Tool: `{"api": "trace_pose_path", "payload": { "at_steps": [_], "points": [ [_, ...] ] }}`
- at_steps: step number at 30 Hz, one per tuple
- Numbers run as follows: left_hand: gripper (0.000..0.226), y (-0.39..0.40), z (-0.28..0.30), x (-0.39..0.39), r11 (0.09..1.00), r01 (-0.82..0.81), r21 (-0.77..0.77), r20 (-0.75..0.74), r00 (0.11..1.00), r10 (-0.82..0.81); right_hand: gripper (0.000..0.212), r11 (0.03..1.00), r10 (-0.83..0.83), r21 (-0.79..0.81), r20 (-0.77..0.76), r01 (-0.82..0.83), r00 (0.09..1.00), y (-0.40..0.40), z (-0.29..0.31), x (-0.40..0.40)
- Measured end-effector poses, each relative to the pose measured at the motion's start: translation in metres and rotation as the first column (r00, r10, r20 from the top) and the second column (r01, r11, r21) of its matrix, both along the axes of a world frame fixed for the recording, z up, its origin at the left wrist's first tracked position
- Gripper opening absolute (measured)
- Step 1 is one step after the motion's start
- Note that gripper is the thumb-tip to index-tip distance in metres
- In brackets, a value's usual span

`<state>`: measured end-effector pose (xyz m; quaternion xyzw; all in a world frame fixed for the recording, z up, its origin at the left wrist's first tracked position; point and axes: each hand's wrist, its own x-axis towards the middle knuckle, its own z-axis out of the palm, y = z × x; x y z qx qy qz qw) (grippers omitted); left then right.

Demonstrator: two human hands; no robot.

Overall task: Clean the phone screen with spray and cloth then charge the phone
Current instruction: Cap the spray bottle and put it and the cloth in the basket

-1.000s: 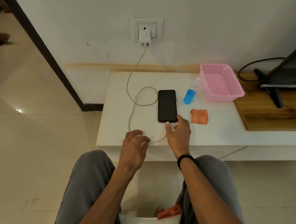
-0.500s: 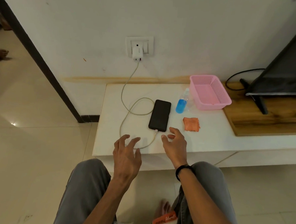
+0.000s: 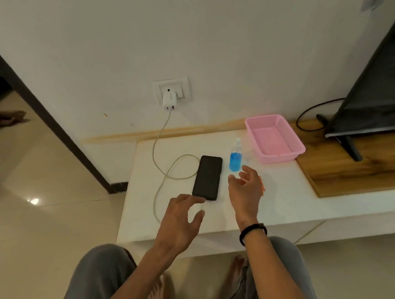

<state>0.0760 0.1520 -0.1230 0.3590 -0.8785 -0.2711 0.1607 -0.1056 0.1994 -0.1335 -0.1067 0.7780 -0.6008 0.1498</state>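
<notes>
We saw the white counter (image 3: 280, 206) spanning the middle of the frame, a dark television (image 3: 378, 90) at upper right, and a pink basket (image 3: 273, 139) right of centre. The phone (image 3: 207, 177) lay flat, screen dark, at the centre, its white cable (image 3: 162, 133) looping up to the charger (image 3: 169, 101) in the wall socket. Our left hand (image 3: 180, 219) hovered with fingers spread at the phone's lower edge, holding nothing. Our right hand (image 3: 244, 193) was relaxed and open just below the blue spray bottle (image 3: 235, 158), covering most of an orange cloth (image 3: 262, 187)
</notes>
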Motion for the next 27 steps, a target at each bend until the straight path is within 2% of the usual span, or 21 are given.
{"api": "trace_pose_path", "payload": {
  "at_steps": [3,9,12,16,22,25,27],
  "points": [
    [0.029,-0.024,0.005,-0.026,1.000,0.027,0.009,-0.058,0.998,-0.027,0.056,0.999,-0.025,0.040,-0.054,0.027,0.998,-0.009,0.003,-0.022],
    [0.029,-0.076,-0.011,-0.072,0.989,0.020,0.146,-0.115,0.993,-0.003,0.072,0.983,0.157,0.124,-0.224,-0.132,0.962,-0.033,0.002,-0.069],
    [0.033,-0.090,-0.019,-0.090,0.989,0.005,0.147,-0.156,0.988,0.018,0.061,0.978,0.189,0.135,-0.232,-0.161,0.954,-0.041,-0.002,-0.081],
    [0.042,-0.091,-0.024,-0.114,0.988,0.011,0.157,-0.186,0.982,0.019,0.041,0.984,0.135,0.146,-0.251,-0.101,0.958,-0.046,-0.004,-0.080],
    [0.056,-0.095,-0.028,-0.140,0.986,0.085,0.141,-0.199,0.978,-0.055,0.036,0.974,0.168,0.196,-0.295,-0.113,0.941,-0.050,0.000,-0.073],
    [0.059,-0.091,-0.025,-0.142,0.981,0.105,0.163,-0.233,0.970,-0.065,0.036,0.975,0.204,0.147,-0.297,-0.167,0.933,-0.050,0.007,-0.065],
    [0.052,-0.089,-0.019,-0.141,0.971,0.105,0.213,-0.315,0.949,-0.034,0.035,0.971,0.237,0.102,-0.289,-0.216,0.928,-0.053,0.013,-0.060]
  ]
}}
